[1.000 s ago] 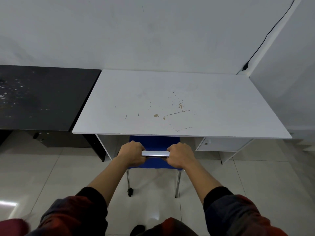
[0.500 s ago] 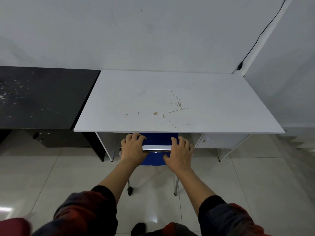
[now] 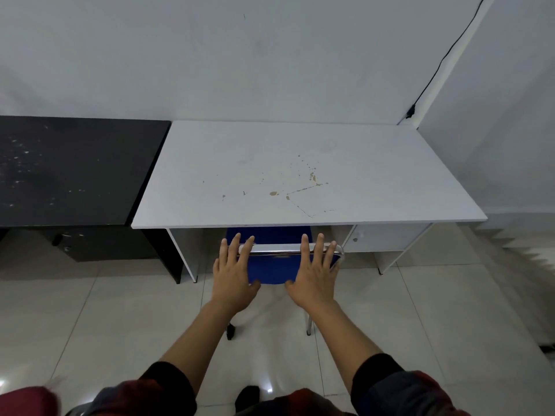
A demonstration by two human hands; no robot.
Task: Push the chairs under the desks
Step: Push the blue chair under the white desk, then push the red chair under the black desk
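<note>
A blue chair with a chrome top rail stands tucked partly under the white desk; its seat is hidden beneath the desktop and only the backrest and two rear legs show. My left hand is spread flat over the left end of the backrest, fingers apart. My right hand is spread the same way over the right end, fingertips past the chrome rail. Neither hand grips the rail.
A black desk adjoins the white one on the left. A drawer unit hangs under the white desk's right side. White walls close the back and right; a black cable runs down the corner. Tiled floor lies below.
My hands went from gripping the chrome rail to lying open and flat on the backrest. The chair has slid further in under the white desk.
</note>
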